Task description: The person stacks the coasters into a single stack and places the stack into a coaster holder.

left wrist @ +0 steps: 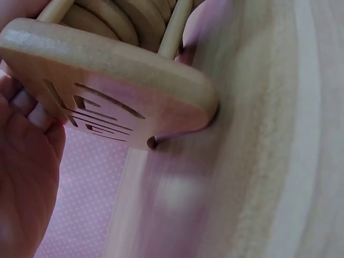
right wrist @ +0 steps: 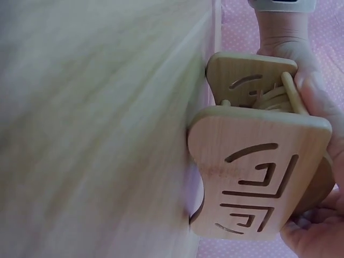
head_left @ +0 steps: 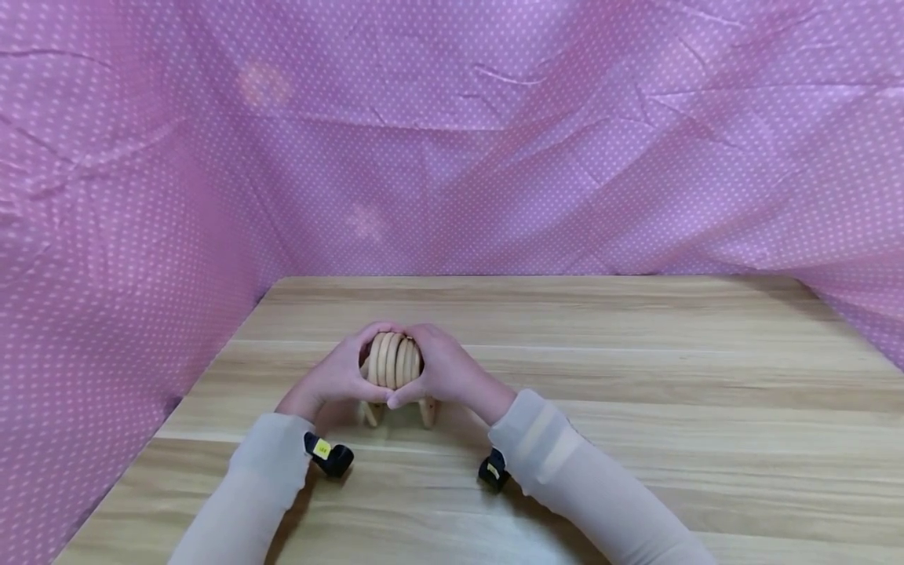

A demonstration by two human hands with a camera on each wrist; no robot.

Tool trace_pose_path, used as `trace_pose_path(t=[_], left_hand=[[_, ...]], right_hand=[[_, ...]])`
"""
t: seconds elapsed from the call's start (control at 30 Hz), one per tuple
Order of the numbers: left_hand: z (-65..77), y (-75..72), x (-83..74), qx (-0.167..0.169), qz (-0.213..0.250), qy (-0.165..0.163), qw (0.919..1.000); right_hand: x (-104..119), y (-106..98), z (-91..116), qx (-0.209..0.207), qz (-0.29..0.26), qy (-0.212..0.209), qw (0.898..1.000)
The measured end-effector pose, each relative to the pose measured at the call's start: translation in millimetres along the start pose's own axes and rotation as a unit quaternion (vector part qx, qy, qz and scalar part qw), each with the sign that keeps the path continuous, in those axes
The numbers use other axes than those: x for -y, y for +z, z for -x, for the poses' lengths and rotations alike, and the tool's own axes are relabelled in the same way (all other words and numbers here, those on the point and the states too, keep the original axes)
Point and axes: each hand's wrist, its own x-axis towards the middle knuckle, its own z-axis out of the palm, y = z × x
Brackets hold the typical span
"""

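Observation:
Several round wooden coasters point(head_left: 392, 359) stand on edge, packed side by side in a wooden rack point(right wrist: 212, 156). Two end panels with cut-out line patterns, joined by thin dowels, make up this rack; it stands upright on the table. My left hand point(head_left: 337, 370) curves round the coasters from the left, and my right hand point(head_left: 450, 366) holds them from the right. In the head view the thumbs meet at the near side while the fingers wrap over the far side. Close up in the left wrist view is the left end panel point(left wrist: 177, 99), beside the fingers.
The light wood-grain table point(head_left: 636, 361) stretches around the rack on all sides. Pink polka-dot cloth point(head_left: 452, 157) hangs behind it and on the left and right. Black wrist cameras, including the left one point(head_left: 332, 457), hang below the pale sleeves point(head_left: 271, 463).

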Motion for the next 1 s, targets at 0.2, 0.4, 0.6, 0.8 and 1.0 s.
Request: trace_pose_path(t=[0.2,0.4,0.6,0.8,1.0], left_hand=[[0.1,-1.0,2.0,0.011,0.010,-0.001,0.9999],[-0.7,-2.1,5.8,0.024,0.028,0.013,0.9993],[0.2,-4.0,4.3,0.028,0.025,0.006,0.9993],[-0.1,-4.1,2.7,0.029,0.018,0.009,0.9994],[0.3,-3.9,1.5,0.031,0.020,0.011,0.9992]], right_hand=[[2.5,1.5,1.3,0.001,-0.015,0.004,1.000],[2.6,4.5,2.5,-0.012,-0.007,-0.001,1.000],[4.1,5.0,3.4,-0.008,-0.005,0.000,1.000],[4.8,4.3,4.4,-0.011,-0.006,0.000,1.000],[4.6,4.4,5.3,-0.014,-0.003,-0.004,1.000]])
